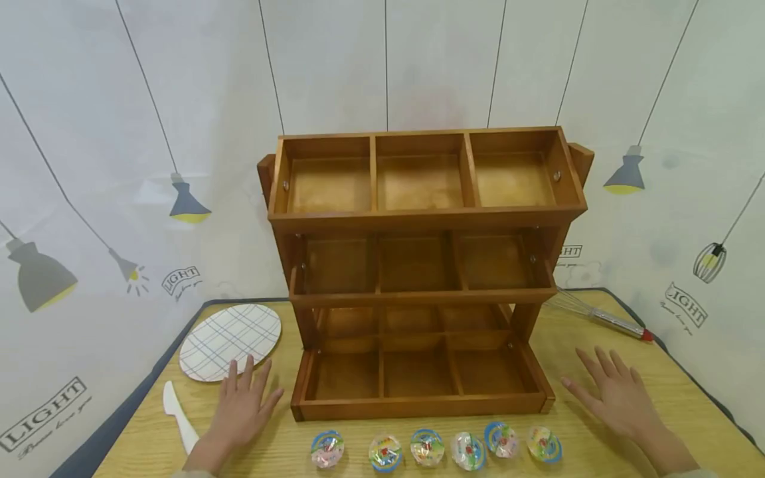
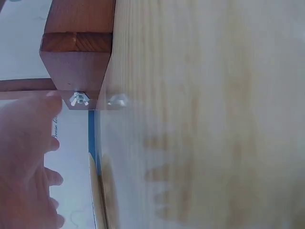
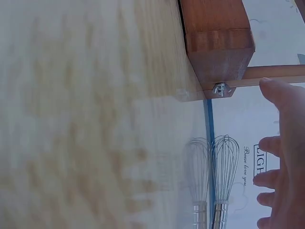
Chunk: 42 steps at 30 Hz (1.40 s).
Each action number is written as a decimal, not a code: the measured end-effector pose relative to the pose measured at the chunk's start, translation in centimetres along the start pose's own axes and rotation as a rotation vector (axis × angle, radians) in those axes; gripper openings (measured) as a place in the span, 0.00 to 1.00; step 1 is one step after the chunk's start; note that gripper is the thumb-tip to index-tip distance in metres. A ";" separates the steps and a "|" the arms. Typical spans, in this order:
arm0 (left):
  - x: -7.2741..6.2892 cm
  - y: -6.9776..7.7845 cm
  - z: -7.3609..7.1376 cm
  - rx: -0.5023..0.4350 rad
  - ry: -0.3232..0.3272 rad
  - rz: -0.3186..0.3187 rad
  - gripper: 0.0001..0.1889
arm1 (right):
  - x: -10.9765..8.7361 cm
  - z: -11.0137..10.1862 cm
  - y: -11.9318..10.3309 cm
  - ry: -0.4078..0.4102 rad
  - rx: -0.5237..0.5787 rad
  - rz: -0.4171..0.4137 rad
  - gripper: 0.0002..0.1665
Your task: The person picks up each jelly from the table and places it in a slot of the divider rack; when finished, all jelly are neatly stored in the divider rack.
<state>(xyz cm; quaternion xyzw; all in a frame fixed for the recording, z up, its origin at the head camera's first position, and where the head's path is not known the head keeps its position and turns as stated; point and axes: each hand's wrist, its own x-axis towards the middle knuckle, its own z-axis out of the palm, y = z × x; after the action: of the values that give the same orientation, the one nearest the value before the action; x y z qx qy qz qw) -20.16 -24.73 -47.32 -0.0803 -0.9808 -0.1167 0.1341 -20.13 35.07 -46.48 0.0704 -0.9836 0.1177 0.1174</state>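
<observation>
My left hand (image 1: 240, 410) is held with fingers spread, holding nothing, left of a tiered wooden rack (image 1: 424, 408). On the rack's other side, my right hand (image 1: 618, 397) has its fingers spread too, with nothing in it. Several small round cups with printed foil lids, one of them a pink-and-blue cup (image 1: 327, 449), form a row in front of the rack. A checked oval plate (image 1: 230, 342) lies just beyond the left fingertips, and a white plastic knife (image 1: 179, 418) lies left of that hand. Past the right hand is a whisk (image 1: 603, 317), also seen in the right wrist view.
The rack's tiers are split into compartments, with a top tray (image 1: 427, 214) and a middle tray (image 1: 424, 297) above the base. Wing nuts (image 2: 79, 98) stick out at its side. Behind the wooden table (image 1: 675, 398) hangs a lamp-printed backdrop (image 1: 418, 66).
</observation>
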 end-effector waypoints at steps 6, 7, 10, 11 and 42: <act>-0.3 0.8 0.2 -0.353 -0.052 0.002 0.29 | -0.3 -0.3 -0.5 -0.086 0.195 0.033 0.38; -0.4 1.0 0.2 -0.413 -0.071 -0.018 0.29 | -0.4 -0.3 -0.5 -0.124 0.255 0.054 0.38; -0.5 1.5 0.2 -0.550 -0.117 -0.063 0.29 | -0.8 -0.4 -0.5 -0.267 0.442 0.152 0.39; -0.6 1.7 0.2 -0.580 -0.133 -0.082 0.28 | -1.0 -0.4 -0.5 -0.289 0.476 0.180 0.39; -0.7 2.0 2.2 -0.980 -0.324 -0.226 0.35 | -6.4 1.1 -4.4 -0.363 0.904 -0.032 0.34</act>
<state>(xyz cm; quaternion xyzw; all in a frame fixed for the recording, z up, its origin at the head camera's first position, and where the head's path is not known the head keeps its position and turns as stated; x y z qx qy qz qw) -19.66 -22.32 -49.20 -0.0445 -0.8218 -0.5615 -0.0859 -13.48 31.28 -48.14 0.1486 -0.8373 0.5172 -0.0966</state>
